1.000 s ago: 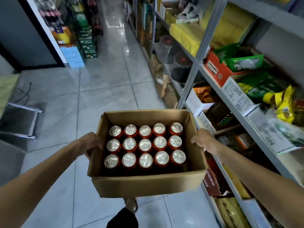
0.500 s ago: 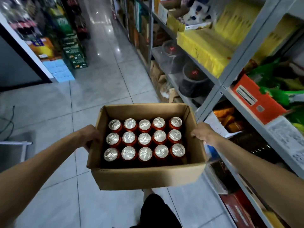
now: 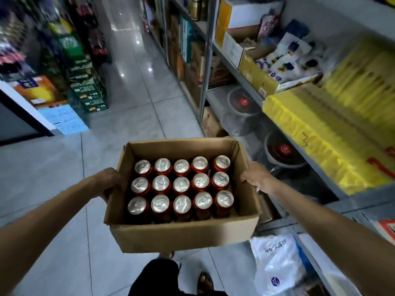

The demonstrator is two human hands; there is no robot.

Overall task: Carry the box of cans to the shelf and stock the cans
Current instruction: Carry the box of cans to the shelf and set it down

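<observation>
My left hand (image 3: 109, 183) grasps the left wall of the cardboard box (image 3: 181, 236) at 9 o'clock; my right hand (image 3: 255, 176) grasps the right wall at 3 o'clock. Neither hand supports the bottom that I can see. The box hangs in the air in front of my waist, above the tiled floor (image 3: 53, 167), with fifteen cans (image 3: 181, 185) standing upright in three rows of five. A gap remains along the near side of the box.

Likely hazards: the load rests on a pinch of thin cardboard, so a wall may buckle or slip from my hands. Any tilt toward me lets the cans slide into the gap and topple. The shelf (image 3: 320, 174) runs close at 3 o'clock, and my right elbow or the box corner may strike its edge. A white plastic bag (image 3: 275, 259) lies at 5 o'clock, near my sandalled foot (image 3: 205, 282), and may trip me.
</observation>
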